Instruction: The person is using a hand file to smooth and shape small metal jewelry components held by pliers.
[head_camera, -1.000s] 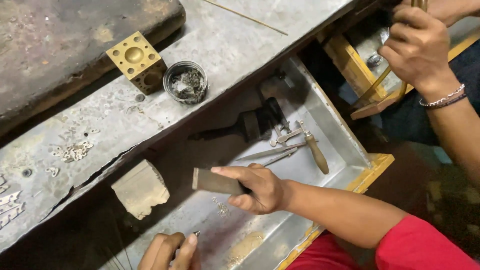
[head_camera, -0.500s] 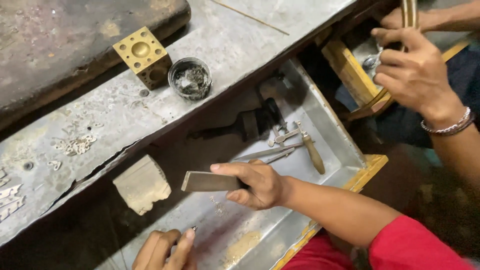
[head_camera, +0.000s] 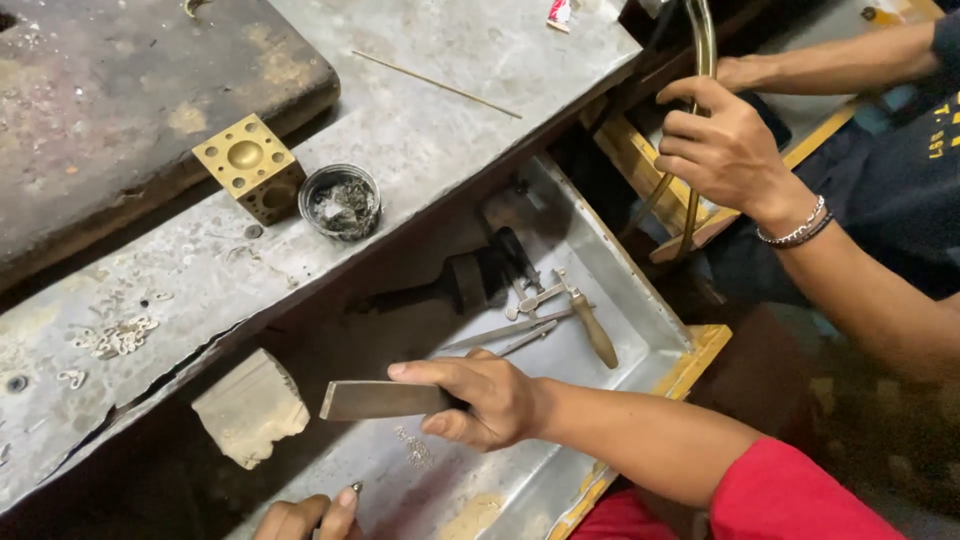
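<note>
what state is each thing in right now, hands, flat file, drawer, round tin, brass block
right hand: closed around flat metal file, held level
left hand: fingertips pinching a tiny piece
metal drawer tray: pulled open
small round tin: uncovered, holding grey scraps
brass dapping block: resting on bench

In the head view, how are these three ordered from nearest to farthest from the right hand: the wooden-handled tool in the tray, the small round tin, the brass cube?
From the right hand, which holds a flat metal file:
1. Wooden-handled tool, in the tray, just above-right of the hand.
2. Small round tin, on the bench top, above-left.
3. Brass cube, left of the tin.
</note>
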